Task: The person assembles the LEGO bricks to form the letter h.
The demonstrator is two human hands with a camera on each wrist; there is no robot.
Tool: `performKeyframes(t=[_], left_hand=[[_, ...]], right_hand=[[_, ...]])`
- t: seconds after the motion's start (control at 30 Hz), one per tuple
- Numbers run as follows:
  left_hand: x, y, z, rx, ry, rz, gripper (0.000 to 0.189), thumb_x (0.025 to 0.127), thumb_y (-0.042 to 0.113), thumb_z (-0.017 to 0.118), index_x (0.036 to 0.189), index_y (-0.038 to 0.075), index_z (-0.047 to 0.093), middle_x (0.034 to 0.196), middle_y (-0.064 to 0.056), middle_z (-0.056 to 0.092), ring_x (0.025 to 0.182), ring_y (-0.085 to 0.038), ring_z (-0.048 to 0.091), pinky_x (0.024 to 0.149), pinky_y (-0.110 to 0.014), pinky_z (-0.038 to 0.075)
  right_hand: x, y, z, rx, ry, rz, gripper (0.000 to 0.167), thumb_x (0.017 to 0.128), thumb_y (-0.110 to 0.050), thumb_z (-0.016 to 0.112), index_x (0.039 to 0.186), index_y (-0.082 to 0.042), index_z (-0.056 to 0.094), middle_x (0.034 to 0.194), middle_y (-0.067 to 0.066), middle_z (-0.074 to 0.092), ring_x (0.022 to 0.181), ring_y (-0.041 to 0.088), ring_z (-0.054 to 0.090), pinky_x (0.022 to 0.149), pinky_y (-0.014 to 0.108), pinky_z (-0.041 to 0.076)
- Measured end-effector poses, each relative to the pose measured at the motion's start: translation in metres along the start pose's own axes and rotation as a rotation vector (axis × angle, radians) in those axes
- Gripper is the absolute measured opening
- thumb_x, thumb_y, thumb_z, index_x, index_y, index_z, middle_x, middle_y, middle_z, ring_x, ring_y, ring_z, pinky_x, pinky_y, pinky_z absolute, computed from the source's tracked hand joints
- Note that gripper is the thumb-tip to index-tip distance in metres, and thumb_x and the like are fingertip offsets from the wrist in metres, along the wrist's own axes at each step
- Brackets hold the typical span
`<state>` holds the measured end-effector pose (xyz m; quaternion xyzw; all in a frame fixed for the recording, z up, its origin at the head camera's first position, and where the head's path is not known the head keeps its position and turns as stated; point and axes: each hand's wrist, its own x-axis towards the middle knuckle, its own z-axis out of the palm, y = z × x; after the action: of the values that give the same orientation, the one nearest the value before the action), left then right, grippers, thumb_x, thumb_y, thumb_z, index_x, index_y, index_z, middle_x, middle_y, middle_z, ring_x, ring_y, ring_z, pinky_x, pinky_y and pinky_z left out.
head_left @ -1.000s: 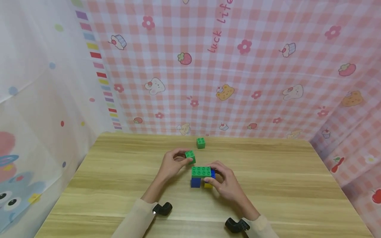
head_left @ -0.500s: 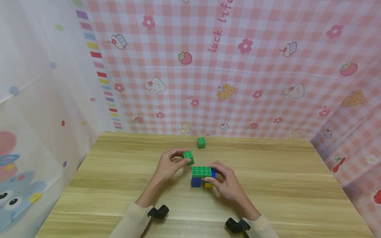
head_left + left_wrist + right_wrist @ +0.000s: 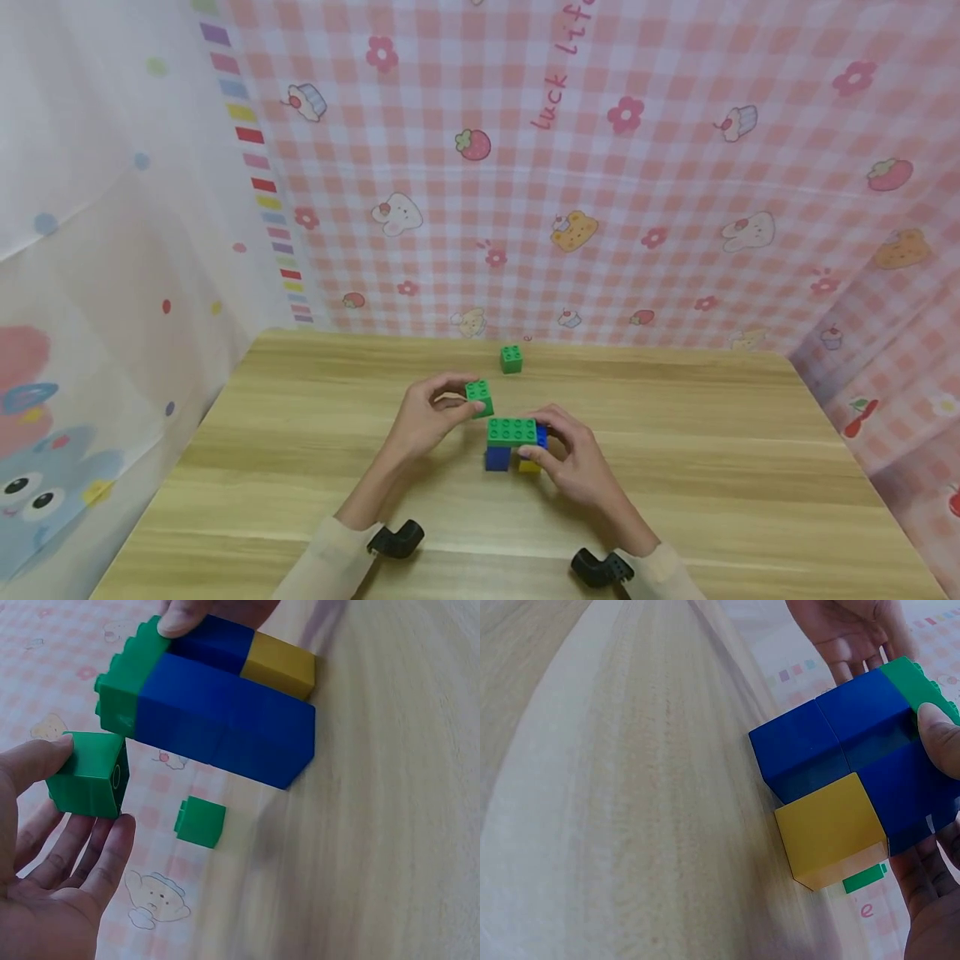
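My left hand (image 3: pixel 426 418) pinches a small square green toy building block (image 3: pixel 478 398) between thumb and fingers, studs upward, just behind the built piece. That piece has a long green studded block (image 3: pixel 512 432) bridging two columns. One column is two blue blocks (image 3: pixel 225 727); the other is a blue block (image 3: pixel 214 643) over a yellow block (image 3: pixel 279 664). My right hand (image 3: pixel 573 462) grips the piece's right side, its thumb near the joint of the green and blue blocks. In the right wrist view, part of the left hand (image 3: pixel 847 634) shows behind the piece.
Another small green block (image 3: pixel 511 359) stands alone toward the back of the wooden table (image 3: pixel 675 433). A pink checked cloth (image 3: pixel 525 250) hangs behind the table's far edge. Black wrist-worn devices (image 3: pixel 397 540) sit at both sleeves.
My left hand has drawn slightly left with its green block, farther from the built piece. The right hand stays on the piece, and the whole head view has shifted a little.
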<state>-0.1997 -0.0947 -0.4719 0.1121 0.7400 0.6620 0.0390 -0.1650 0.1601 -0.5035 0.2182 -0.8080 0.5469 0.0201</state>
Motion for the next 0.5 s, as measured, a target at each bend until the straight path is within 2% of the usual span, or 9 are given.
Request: performKeyframes(t=[0.3, 0.5], left_hand=[[-0.007, 0.014, 0.001, 0.013, -0.019, -0.004, 0.036, 0.088, 0.018, 0.083, 0.122, 0.017, 0.072, 0.12, -0.01, 0.067, 0.107, -0.023, 0.071, 0.088, -0.026, 0.063], [-0.01, 0.02, 0.002, 0.015, -0.029, 0.045, 0.036, 0.087, 0.016, 0.083, 0.121, 0.016, 0.072, 0.12, -0.009, 0.068, 0.108, -0.025, 0.069, 0.093, -0.027, 0.062]], right_hand=[[0.0, 0.001, 0.0, 0.012, 0.002, -0.005, 0.031, 0.094, -0.022, 0.076, 0.124, -0.022, 0.067, 0.118, -0.002, 0.065, 0.109, 0.012, 0.063, 0.106, 0.039, 0.056], [0.0, -0.001, 0.0, 0.011, 0.002, 0.016, 0.031, 0.095, -0.023, 0.075, 0.124, -0.022, 0.067, 0.119, -0.003, 0.065, 0.11, 0.012, 0.063, 0.106, 0.042, 0.056]])
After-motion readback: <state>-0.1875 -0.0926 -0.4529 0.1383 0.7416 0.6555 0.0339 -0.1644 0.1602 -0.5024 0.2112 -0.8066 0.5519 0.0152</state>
